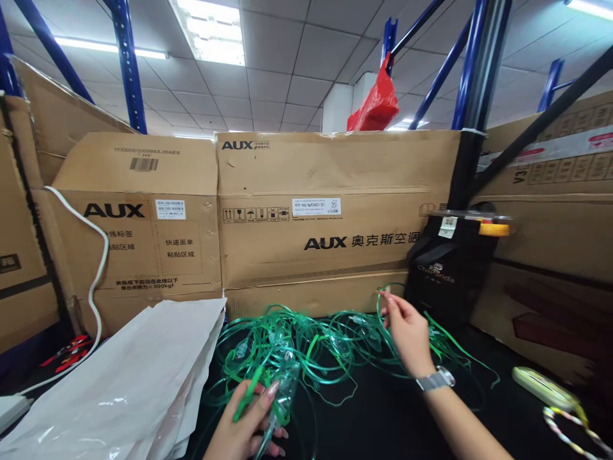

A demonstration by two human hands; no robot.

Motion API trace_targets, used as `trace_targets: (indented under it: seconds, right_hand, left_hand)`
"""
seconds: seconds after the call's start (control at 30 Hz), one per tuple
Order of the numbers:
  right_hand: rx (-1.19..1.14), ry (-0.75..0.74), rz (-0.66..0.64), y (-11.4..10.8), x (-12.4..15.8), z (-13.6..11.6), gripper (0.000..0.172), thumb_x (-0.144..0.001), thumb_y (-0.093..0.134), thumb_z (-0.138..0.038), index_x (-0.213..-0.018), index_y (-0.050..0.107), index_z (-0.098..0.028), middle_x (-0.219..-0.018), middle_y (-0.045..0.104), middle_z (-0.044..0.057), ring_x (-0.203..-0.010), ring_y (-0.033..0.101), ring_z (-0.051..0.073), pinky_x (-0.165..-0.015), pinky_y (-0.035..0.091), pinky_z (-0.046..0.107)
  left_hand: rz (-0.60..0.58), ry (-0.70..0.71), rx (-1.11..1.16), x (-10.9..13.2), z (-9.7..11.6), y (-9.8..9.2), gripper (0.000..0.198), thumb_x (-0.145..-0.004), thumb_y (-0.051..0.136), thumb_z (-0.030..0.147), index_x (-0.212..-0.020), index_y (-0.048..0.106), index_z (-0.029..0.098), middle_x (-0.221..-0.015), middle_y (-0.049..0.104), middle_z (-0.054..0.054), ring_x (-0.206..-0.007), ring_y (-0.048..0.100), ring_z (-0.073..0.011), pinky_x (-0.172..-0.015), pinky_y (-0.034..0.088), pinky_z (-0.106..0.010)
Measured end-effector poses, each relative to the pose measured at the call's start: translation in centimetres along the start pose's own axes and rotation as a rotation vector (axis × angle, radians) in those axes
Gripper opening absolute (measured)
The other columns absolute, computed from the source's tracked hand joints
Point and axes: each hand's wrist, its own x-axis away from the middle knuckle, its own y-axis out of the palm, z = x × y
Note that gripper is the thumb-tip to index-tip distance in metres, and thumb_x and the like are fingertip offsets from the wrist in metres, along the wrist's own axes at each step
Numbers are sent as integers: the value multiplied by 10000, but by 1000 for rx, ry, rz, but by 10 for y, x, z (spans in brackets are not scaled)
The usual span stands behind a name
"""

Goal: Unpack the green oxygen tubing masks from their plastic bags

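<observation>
My left hand [246, 418] is closed around a clear, greenish plastic piece [288, 386] with a tube at its lower end; a bright green strip [248, 395] also lies between its fingers. My right hand [409, 332], with a watch [435, 379] at the wrist, pinches a thin green tube [382, 306] near the black box. Between and behind both hands spreads a tangled heap of green tubing [306, 338] with clear plastic parts among the loops. The heap rests on a black tabletop [354, 421].
White plastic bags [119, 377] lie to the left, by a white cable [98, 281]. Cardboard boxes [268, 249] wall off the back. At right stand a black box [445, 275] and a blue rack post [472, 83]. A yellow-green object [544, 388] with a beaded strap lies near the right edge.
</observation>
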Motion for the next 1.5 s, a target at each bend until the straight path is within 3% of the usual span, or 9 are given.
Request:
trace_targets:
  seconds: [0.1,0.27,0.43,0.57,0.67,0.73,1.03,1.2,1.5]
  right_hand:
    - [210,73,125,-24,-22,24,452,-870,252,-335,-1057,564,-67,-811,595,149,-711,578,234,-598,435,323]
    - [497,161,34,-37,-24,39,230,-752,484,-208,-639,647,-91,-636,595,177,-671,605,328,-621,413,423]
    - [553,-22,21,-16,-3,0,289,-837,414,-236,-1020,596,-106,-957,588,176,-901,566,304,-803,367,459]
    - [-20,-306,-406,10,42,-46,275,-879,378,-309,-986,596,-180,-905,571,76,-860,546,185,-779,424,299]
    - [-276,-328,-847,28,82,-64,216,-849,477,-344,-985,598,-227,-968,530,40,-842,521,147,-769,426,252]
    - [-341,-256,-959,36,101,-66,170,-810,546,-330,-929,602,-222,-931,511,24,-787,504,134,-717,426,237]
    - [-639,4,-877,47,101,-58,185,-738,626,-340,-816,534,-199,-755,428,-29,-627,426,106,-571,362,221]
    - [-585,-64,-716,41,91,-58,161,-767,581,-339,-835,544,-197,-797,439,-7,-656,426,125,-604,372,246]
    - [-372,-3,-512,53,87,-39,132,-751,537,-294,-832,561,-193,-760,452,-1,-603,426,137,-575,382,272]
  left_hand:
    - [-23,-47,14,4,4,3,488,-525,719,544,-716,406,222,-499,560,61,-459,599,-158,-396,459,-244]
    - [-9,-153,44,5,7,4,487,-554,696,555,-784,411,232,-502,528,80,-453,570,-140,-368,416,-216]
    - [-28,-178,30,1,6,2,497,-555,687,565,-821,423,238,-539,541,77,-462,541,-122,-369,396,-205]
    - [-50,-157,36,0,5,2,491,-531,706,555,-754,412,231,-507,512,95,-444,538,-117,-375,393,-207]
    - [-90,-120,23,0,4,2,481,-549,690,560,-764,418,226,-529,520,88,-454,550,-121,-398,403,-217]
    - [-75,-75,2,0,2,1,485,-571,665,574,-799,405,234,-567,539,80,-470,573,-134,-422,414,-233]
    - [118,143,-46,-9,9,-7,550,-650,545,603,-1029,455,215,-710,666,-34,-633,635,-211,-565,465,-326]
    - [83,420,-58,-14,11,-23,365,-480,587,156,-836,655,190,-969,681,-75,-977,566,-266,-723,442,-295]
    - [-33,266,116,-3,19,-14,308,-523,622,206,-827,667,190,-940,674,-64,-962,568,-241,-749,433,-292]
